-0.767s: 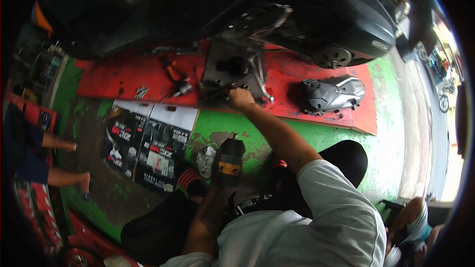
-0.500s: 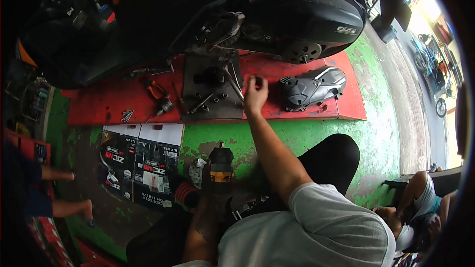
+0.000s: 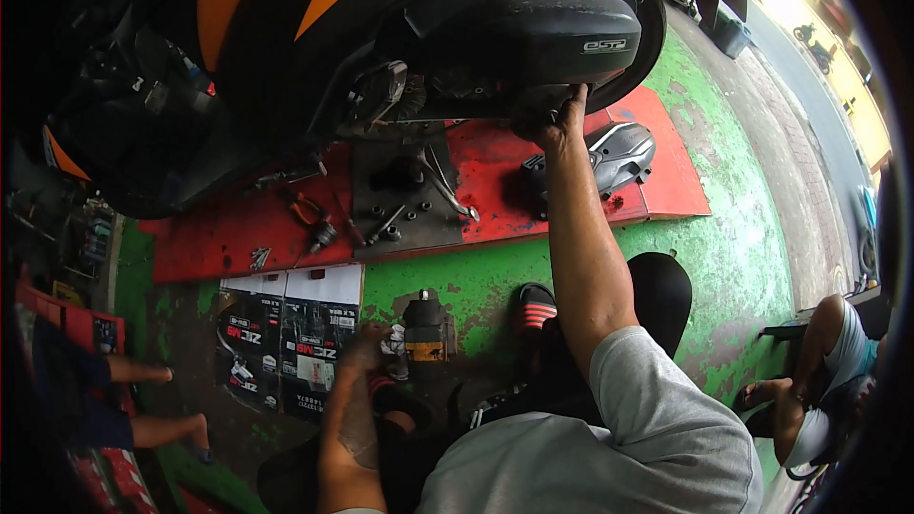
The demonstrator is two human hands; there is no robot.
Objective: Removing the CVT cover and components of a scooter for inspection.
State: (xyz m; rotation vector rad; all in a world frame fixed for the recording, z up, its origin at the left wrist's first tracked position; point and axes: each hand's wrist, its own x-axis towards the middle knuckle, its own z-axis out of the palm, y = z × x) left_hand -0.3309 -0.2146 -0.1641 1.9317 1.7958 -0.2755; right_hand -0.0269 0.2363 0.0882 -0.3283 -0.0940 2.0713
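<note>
Reaching out under the black engine casing [image 3: 514, 29] of the orange and black scooter, my right hand [image 3: 560, 126] is up at its round slotted metal disc. Its thumb points up and its fingers wrap around the disc's lower side; the hand hides most of the disc. Closer to me, my left hand [image 3: 364, 346] hangs low over a printed cardboard sheet [image 3: 286, 338], its fingers smeared. Right of it, a black and yellow power tool [image 3: 425, 326] stands on the floor, apart from the hand. Behind my right forearm lies a removed grey cover [image 3: 621, 154].
The red platform [image 3: 476, 214] holds a dark mat [image 3: 367, 190] with several sockets [image 3: 395, 233], a long-handled wrench [image 3: 443, 186], orange-handled pliers [image 3: 305, 209] and several bolts [image 3: 260, 257]. Other people's legs [image 3: 143, 400] show at left; another person [image 3: 819, 371] sits at right.
My right hand has moved forward from above the platform onto the disc. My left hand has come away from the power tool to the left. A wrench on the mat shows fully.
</note>
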